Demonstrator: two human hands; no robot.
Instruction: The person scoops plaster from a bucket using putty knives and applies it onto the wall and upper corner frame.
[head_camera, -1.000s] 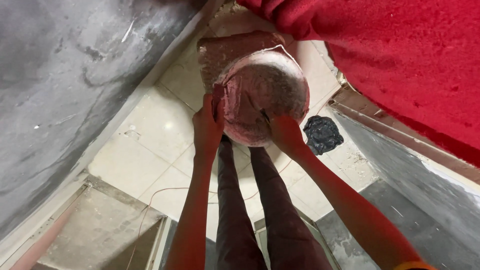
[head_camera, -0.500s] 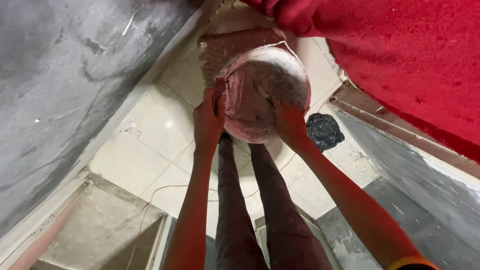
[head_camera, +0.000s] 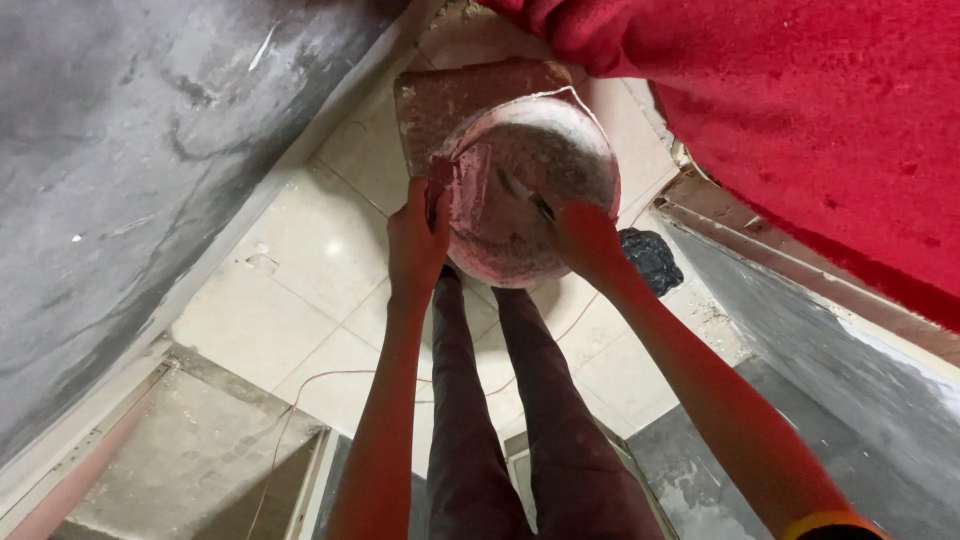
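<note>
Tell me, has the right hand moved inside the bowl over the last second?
Hardly. The right hand stays at the near right rim of the round bowl, its tool reaching inward, and sits about as far from the black bag on the floor as before.

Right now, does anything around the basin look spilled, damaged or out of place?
The round, plaster-caked basin sits on a stained board. A crumpled black bag lies loose on the pale tiles, and a thin wire trails across them. Nothing has visibly spilled.
</note>
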